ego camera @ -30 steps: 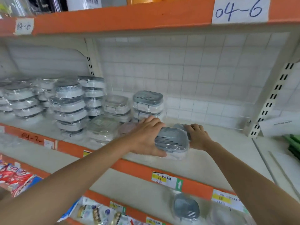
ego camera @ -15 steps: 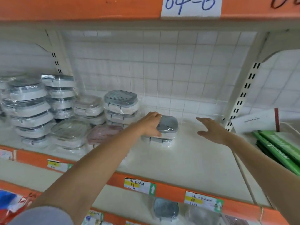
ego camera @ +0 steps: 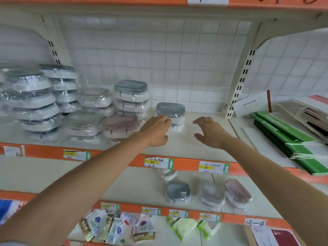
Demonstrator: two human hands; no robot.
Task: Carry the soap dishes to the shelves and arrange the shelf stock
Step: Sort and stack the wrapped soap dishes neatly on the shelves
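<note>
Soap dishes (ego camera: 53, 102): wrapped stacks at shelf (ego camera: 198, 148) left and back; one pink dish (ego camera: 120, 123) nearer the front edge. Grey-lidded pair (ego camera: 170, 114), mid-shelf near the back. Left hand (ego camera: 157, 129), fingers straight, touching that pair. Right hand (ego camera: 210, 132), spread, holding nothing, just beside it. Green packs (ego camera: 284, 137) at right end.

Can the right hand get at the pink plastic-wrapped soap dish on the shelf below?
Probably yes: right hand hovers open, holding nothing, and the pink plastic-wrapped soap dish has nothing in front of it.
</note>
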